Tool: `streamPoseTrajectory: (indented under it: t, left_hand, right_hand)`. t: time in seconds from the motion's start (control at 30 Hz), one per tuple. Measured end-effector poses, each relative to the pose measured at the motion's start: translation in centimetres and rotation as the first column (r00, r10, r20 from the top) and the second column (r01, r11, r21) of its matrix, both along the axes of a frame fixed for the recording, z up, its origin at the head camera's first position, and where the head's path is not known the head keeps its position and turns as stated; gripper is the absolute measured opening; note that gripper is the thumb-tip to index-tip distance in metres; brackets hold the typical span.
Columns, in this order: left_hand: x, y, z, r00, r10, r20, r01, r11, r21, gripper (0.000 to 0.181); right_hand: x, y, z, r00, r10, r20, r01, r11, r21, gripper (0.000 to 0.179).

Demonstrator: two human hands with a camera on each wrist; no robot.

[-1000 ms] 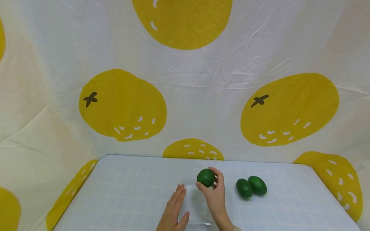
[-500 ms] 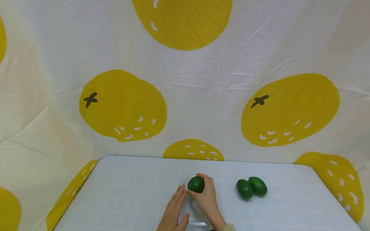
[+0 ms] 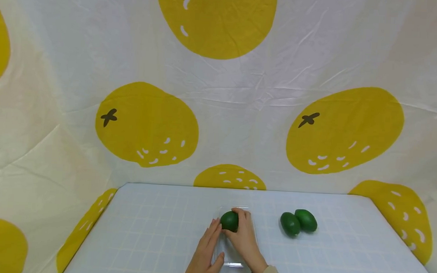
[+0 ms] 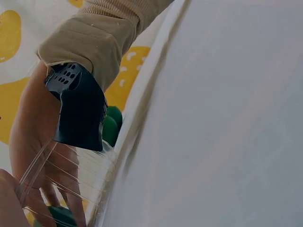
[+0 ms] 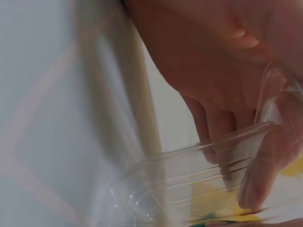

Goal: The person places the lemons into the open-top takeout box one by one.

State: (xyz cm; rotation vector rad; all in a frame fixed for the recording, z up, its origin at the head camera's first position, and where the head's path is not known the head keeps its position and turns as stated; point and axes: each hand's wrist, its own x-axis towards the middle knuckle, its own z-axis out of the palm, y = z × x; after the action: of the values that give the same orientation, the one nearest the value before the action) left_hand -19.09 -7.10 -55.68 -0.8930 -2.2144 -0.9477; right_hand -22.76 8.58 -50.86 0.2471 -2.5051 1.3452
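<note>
My right hand (image 3: 245, 241) grips a dark green lime (image 3: 229, 221) between thumb and fingers, low within the far half of a clear plastic container (image 3: 232, 264). Whether that lime touches the container's bottom cannot be seen. Along the container's left side lies my left hand (image 3: 205, 255), fingers straight and touching the wall. Through the clear wall (image 4: 90, 175) in the left wrist view, the right hand's fingers (image 4: 73, 203) show around the lime (image 4: 59, 215). The right wrist view has the left hand (image 5: 222, 80) beside the same container (image 5: 199, 179).
Two more limes, a nearer one (image 3: 289, 224) and a farther one (image 3: 306, 220), lie touching each other to the right. A pale checked cloth covers the table (image 3: 154, 228). Behind it hangs a fruit-print curtain (image 3: 241, 129). A black wrist camera (image 4: 80, 113) sits on the right wrist.
My right hand has carried the lime left and down into the container, close to the left hand's fingertips. The left hand has stayed at the container's side. The two other limes lie still.
</note>
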Motion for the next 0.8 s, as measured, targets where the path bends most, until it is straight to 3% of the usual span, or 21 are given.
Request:
streamPoseTrajectory:
  t: [0.17,0.4,0.67,0.8]
  left_hand:
    - [0.08,0.02,0.06,1.000,0.008,-0.001,-0.008,1.000,-0.008,0.072]
    - [0.09,0.09,0.12,1.000,0.014,0.012,-0.014,1.000,-0.014,0.073]
    - [0.09,0.09,0.11,1.000,0.027,0.008,-0.027,0.999,-0.024,0.073]
    - [0.19,0.03,0.18,0.998,0.030,0.051,-0.028,0.999,-0.033,0.073]
  right_hand:
    - [0.05,-0.01,-0.10,1.000,0.004,-0.014,-0.003,0.999,0.038,0.062]
    - [0.01,-0.35,-0.09,0.998,-0.059,-0.021,0.060,0.997,0.055,0.067]
    - [-0.02,-0.44,0.22,0.993,-0.093,-0.077,0.100,0.991,0.088,0.053]
    - [0.11,-0.43,0.43,0.991,-0.102,-0.088,0.111,0.988,0.103,0.051]
